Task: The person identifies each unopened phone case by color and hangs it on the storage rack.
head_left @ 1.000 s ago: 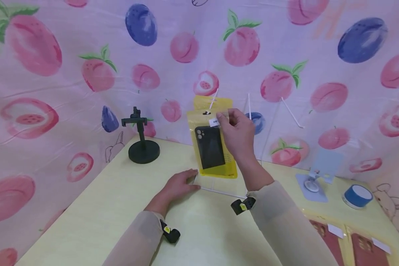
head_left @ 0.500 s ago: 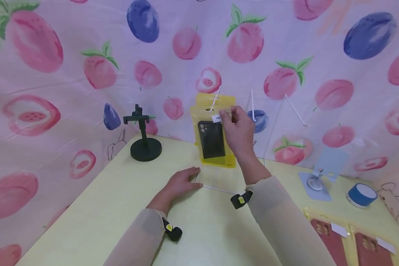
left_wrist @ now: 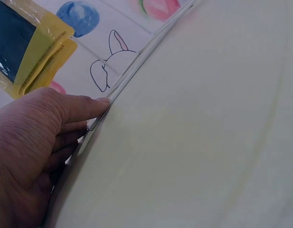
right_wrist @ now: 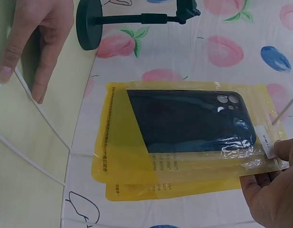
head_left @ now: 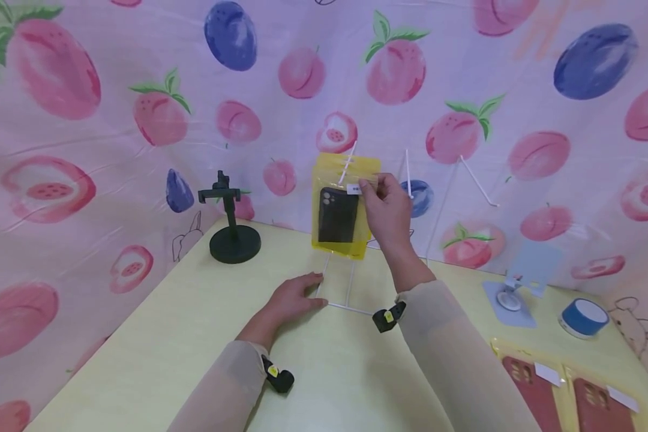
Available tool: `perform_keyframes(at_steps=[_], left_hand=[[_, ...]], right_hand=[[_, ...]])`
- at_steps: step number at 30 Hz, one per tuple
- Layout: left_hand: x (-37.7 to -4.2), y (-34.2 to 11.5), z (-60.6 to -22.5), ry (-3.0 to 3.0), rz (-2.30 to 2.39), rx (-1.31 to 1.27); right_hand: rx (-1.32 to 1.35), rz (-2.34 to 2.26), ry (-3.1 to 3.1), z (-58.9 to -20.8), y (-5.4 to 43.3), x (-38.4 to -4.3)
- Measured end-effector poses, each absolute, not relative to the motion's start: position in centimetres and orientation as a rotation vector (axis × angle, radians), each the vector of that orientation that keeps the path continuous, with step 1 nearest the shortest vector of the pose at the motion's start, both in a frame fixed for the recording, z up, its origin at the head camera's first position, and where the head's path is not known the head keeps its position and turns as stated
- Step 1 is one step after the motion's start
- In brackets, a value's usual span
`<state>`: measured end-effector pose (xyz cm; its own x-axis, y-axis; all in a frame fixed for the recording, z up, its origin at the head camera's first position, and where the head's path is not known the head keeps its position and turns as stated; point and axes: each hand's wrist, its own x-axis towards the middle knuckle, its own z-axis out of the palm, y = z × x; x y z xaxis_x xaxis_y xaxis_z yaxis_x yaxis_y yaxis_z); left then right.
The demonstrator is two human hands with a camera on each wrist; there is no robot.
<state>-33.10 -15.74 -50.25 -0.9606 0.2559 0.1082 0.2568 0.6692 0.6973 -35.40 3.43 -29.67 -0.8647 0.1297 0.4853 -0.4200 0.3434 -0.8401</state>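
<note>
My right hand (head_left: 387,207) pinches the upper right edge of a clear-and-yellow bag holding a black phone case (head_left: 337,215), beside its white label (head_left: 353,189). A white wire prong (head_left: 348,162) passes at the bag's top, and a second yellow bag (right_wrist: 177,190) hangs close behind. Both overlap the front of a white wire display rack (head_left: 348,288). Down at the rack's base, my left hand (head_left: 294,297) rests with thumb and forefinger nearly straight against the wires, as the right wrist view shows. Its other fingers are partly hidden in the left wrist view.
Two more prongs, one a bare hook (head_left: 479,182), stick out to the right. A black phone stand (head_left: 234,243) is at back left. On the right are a pale blue stand (head_left: 510,303), a blue round item (head_left: 584,318) and bagged red phone cases (head_left: 534,387).
My right hand has pushed the front bag back and up along the prong, so it now nearly covers the bag behind. The left hand has stayed at the rack's base.
</note>
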Motion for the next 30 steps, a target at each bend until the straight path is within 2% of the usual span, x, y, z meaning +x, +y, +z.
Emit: perform_keyframes(at_steps=[16, 30], left_hand=[[-33.2, -15.5, -49.9, -2.849, -1.195, -0.470], [-33.2, -15.6, -50.2, -2.861, -1.177, -0.451]], right_hand=[[0.216, 1.524, -2.147, -30.6, 4.7, -35.8], [0.164, 1.651, -2.192, -33.9, 9.5, -34.0]])
